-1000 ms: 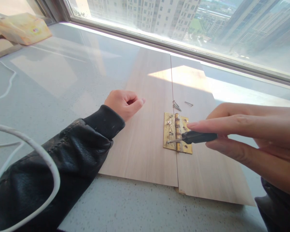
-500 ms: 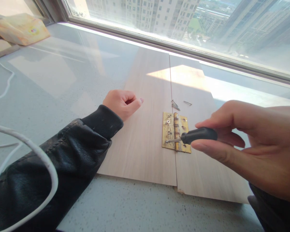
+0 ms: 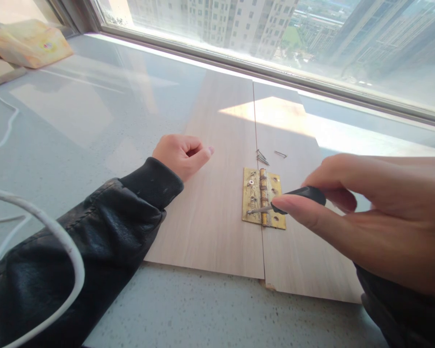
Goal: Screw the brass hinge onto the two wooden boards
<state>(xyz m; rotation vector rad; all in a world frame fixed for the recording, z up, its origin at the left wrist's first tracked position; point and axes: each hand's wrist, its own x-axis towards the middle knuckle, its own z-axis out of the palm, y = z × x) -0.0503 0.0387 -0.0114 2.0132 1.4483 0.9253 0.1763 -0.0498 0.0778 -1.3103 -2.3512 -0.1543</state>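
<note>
1. Gripping a black-handled screwdriver (image 3: 310, 193) between thumb and fingers, the right hand (image 3: 387, 217) comes in from the right side of the head view; its thumb lies along the near side of the handle.
2. The screwdriver's thin shaft points left across the hinge knuckle, and its tip meets a screw (image 3: 249, 212) at the near end of the left leaf.
3. The brass-coloured hinge (image 3: 264, 195) lies open and flat over the seam between two pale wooden boards. Its left leaf carries other screws farther along; its right leaf shows bare holes.
4. The left hand (image 3: 183, 154) is curled into a loose fist, thumb pointing right, on or just above the left board (image 3: 203, 217), well apart from the hinge. I cannot tell whether anything sits inside the curl.
5. Several loose screws (image 3: 263, 158) lie just beyond the hinge, close to the seam; a single one (image 3: 280, 154) lies to their right, on the right board (image 3: 304, 261).
6. Both boards rest on a speckled pale countertop (image 3: 188, 309). A thick white cable (image 3: 80, 270) loops in front of the left sleeve (image 3: 123, 232) at near left, and a yellowish packet (image 3: 29, 43) sits at far left by the window frame (image 3: 188, 58).
</note>
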